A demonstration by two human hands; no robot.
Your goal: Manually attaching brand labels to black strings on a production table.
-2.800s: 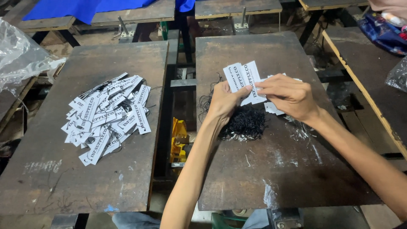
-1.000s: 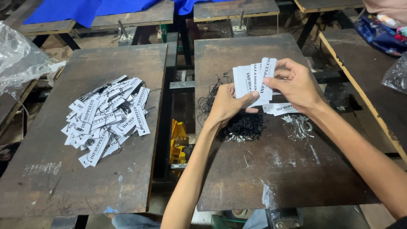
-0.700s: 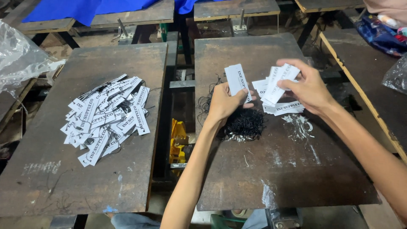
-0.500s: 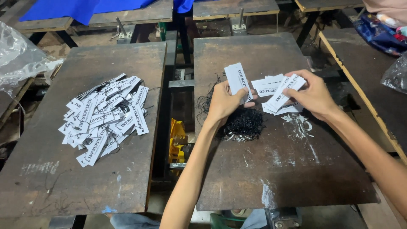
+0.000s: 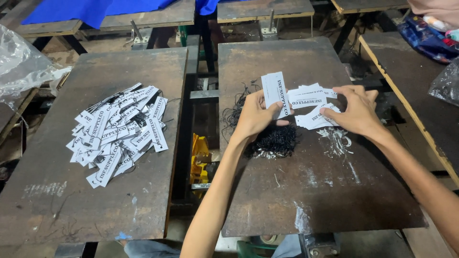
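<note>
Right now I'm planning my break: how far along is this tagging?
Done, it seems: a pile of strung tags lies on the left board. In hand: the left hand holds one white tag over the black strings. Left: the loose tags under the right hand.

Hidden and cut-off items, as we logged them

Our right hand (image 5: pixel 356 112) covered part of the loose white tags (image 5: pixel 313 107); our left hand (image 5: pixel 256 117) overlapped the black string tangle (image 5: pixel 277 142); the frame edge cropped the clear plastic bag (image 5: pixel 21 67) and blue cloth (image 5: pixel 95 9).
</note>
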